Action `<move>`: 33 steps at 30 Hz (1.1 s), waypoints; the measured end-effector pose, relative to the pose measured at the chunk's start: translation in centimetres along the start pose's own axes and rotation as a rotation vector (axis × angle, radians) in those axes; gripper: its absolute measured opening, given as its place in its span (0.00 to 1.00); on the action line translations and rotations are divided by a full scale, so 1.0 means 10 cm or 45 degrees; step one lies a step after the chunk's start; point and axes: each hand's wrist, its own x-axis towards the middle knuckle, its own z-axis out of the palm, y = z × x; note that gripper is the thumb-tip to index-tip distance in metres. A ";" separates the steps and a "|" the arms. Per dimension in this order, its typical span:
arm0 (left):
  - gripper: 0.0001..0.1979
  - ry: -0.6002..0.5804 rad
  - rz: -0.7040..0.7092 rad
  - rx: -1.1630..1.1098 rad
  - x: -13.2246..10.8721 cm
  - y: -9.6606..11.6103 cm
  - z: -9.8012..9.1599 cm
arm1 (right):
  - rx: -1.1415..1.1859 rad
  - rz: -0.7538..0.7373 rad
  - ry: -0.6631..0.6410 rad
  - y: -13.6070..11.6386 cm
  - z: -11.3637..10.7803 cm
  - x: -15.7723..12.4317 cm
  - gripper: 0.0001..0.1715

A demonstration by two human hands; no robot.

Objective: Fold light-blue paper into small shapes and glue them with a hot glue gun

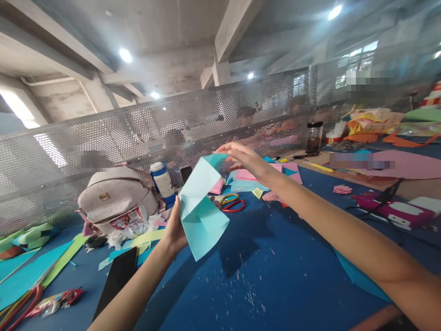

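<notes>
A sheet of light-blue folded paper (203, 207) is held up above the blue table, its panels standing at angles to one another. My left hand (175, 230) grips it at the left side, thumb on the near face; the other fingers are hidden behind. At the paper's upper right corner is my right hand (243, 158), with its fingers stretched out and apart. Whether those fingertips touch the corner I cannot tell. Just past the paper lie scissors (234, 202) with red and yellow handles.
A pale backpack (113, 197) and a white-and-blue bottle (161, 179) stand at the back left. A black phone (117, 280) lies near my left forearm, red-handled scissors (25, 303) at far left. Pink papers (255, 172) lie beyond; a magenta device (392, 209) with cables sits right.
</notes>
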 end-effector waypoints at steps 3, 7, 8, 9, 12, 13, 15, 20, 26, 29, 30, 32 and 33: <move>0.40 0.018 -0.052 -0.157 0.02 -0.02 0.03 | -0.002 -0.057 -0.114 -0.03 0.04 -0.02 0.13; 0.41 0.001 -0.122 -0.193 0.04 -0.05 0.03 | 0.042 -0.120 -0.158 0.04 0.05 0.01 0.15; 0.40 0.005 -0.135 -0.212 0.05 -0.06 0.02 | 0.036 -0.155 -0.147 0.06 0.06 0.02 0.16; 0.39 0.014 -0.151 -0.240 0.06 -0.08 0.00 | 0.015 -0.212 -0.105 0.09 0.07 0.03 0.16; 0.38 0.032 -0.179 -0.335 0.07 -0.11 -0.05 | -0.206 -0.536 0.217 0.12 0.11 0.01 0.12; 0.38 0.030 -0.176 -0.350 0.08 -0.12 -0.07 | -0.330 -0.651 0.292 0.11 0.14 -0.02 0.09; 0.38 0.025 -0.145 -0.339 0.09 -0.14 -0.10 | -0.590 -0.777 0.153 0.08 0.20 -0.09 0.07; 0.33 0.041 -0.016 -0.282 0.10 -0.20 -0.18 | -1.257 -0.675 -0.582 0.15 0.40 -0.23 0.19; 0.34 0.156 -0.064 -0.492 0.13 -0.20 -0.22 | -1.677 -0.520 -0.620 0.33 0.47 -0.22 0.17; 0.33 0.160 -0.028 -0.555 0.14 -0.18 -0.20 | -1.598 -0.450 -0.649 0.34 0.45 -0.21 0.13; 0.33 0.160 -0.025 -0.560 0.15 -0.18 -0.20 | -1.542 -0.425 -0.650 0.35 0.45 -0.21 0.13; 0.34 0.167 -0.025 -0.559 0.15 -0.19 -0.21 | -1.441 -0.369 -0.645 0.37 0.44 -0.19 0.13; 0.34 0.172 -0.020 -0.557 0.15 -0.19 -0.21 | -1.406 -0.341 -0.642 0.39 0.43 -0.18 0.14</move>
